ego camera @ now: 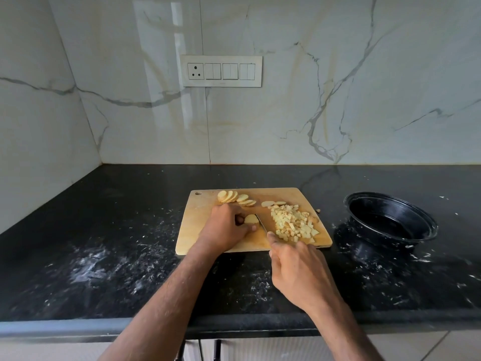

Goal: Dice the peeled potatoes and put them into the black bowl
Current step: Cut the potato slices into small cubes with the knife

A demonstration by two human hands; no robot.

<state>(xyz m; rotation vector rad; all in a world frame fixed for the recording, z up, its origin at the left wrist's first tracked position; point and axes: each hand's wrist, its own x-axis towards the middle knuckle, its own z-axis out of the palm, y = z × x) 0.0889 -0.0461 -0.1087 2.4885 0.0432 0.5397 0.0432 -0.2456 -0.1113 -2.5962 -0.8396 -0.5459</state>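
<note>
I think I am about halfway through this job. A big heap of diced potato (294,225) sits on the right side of the wooden cutting board (197,230), just right of the middle of the frame, so a lot of chopping is done. But none of it is in the black bowl (390,217) yet. The bowl stands on the dark counter (104,243) at the right of the frame, apart from the board, and I can see no potato in it. There is still more to cut: a row of round potato slices (235,198) leans along the top edge of the board, and a couple more slices (273,203) lie flat just right of them. My left hand (226,227) reaches in from the bottom of the frame and rests on the board with its fingers curled around a small potato piece (251,219), holding it down. My right hand (299,272) comes in from the lower right, closed around the handle of a knife (261,222). My pointer finger lies straight along the top. The thin blade points up and left, right beside the piece, between it and the heap. So I judge that I am cutting this piece now, and the scooping into the bowl is all still left to do.
</note>
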